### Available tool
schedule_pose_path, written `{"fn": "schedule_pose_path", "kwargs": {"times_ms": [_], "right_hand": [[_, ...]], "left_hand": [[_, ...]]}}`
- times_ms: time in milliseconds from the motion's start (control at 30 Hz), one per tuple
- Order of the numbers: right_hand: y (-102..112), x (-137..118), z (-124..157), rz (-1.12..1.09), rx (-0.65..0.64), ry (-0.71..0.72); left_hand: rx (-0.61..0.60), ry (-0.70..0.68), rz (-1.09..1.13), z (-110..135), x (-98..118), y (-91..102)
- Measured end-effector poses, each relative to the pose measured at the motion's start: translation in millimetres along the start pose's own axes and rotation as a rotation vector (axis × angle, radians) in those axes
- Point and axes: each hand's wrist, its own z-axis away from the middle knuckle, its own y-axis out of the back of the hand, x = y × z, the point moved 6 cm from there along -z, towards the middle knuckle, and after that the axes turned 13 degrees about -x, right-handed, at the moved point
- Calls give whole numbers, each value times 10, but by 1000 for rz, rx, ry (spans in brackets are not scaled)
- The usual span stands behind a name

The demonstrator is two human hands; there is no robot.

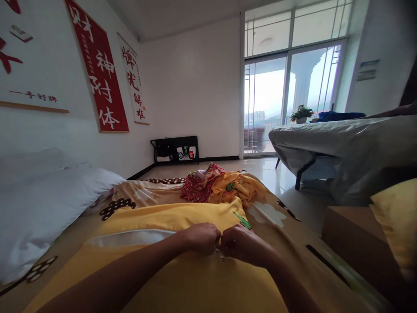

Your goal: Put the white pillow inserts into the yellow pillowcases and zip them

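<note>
A yellow pillowcase (195, 287) with a green leafy print lies in front of me. A long slit across it shows a white filling or inner pillow (130, 237) to the left of my hands. My left hand (203, 238) is closed, pinching the slit's edge. Right beside it, almost touching, my right hand (246, 245) is also closed on the pillowcase edge. Something small and whitish shows between the fingertips; I cannot make out whether it is part of a fastener.
Crumpled yellow and red checked cloths (202, 184) lie behind the pillowcase on a patterned beige blanket (143, 191). White pillows (58, 208) are at the left. At the right stand a cardboard box (352, 234) with a yellow cushion (397, 217) and a plastic-covered table (332, 134).
</note>
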Motion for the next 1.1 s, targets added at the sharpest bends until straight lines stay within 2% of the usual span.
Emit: {"fn": "schedule_pose_path", "kwargs": {"times_ms": [133,200,467,567,700,933,1000,1100], "right_hand": [[-37,41,-19,-6,-50,-34],[-45,46,-17,-26,-71,-20],[-72,54,-19,-8,-107,9],[-80,51,-32,18,-110,16],[-72,41,-24,-2,-111,38],[-49,28,0,-78,-101,62],[-49,16,2,-92,-113,77],[-39,2,11,-113,-126,77]], "left_hand": [[110,-16,43,-78,-81,-171],[118,-18,44,-81,-74,-206],[-99,-35,-38,-73,24,-73],[-109,-11,-48,-92,-4,-75],[-3,-50,-114,-57,10,-121],[243,-208,-350,38,85,-154],[274,-212,-366,53,90,-145],[239,-150,-300,46,66,-137]]}}
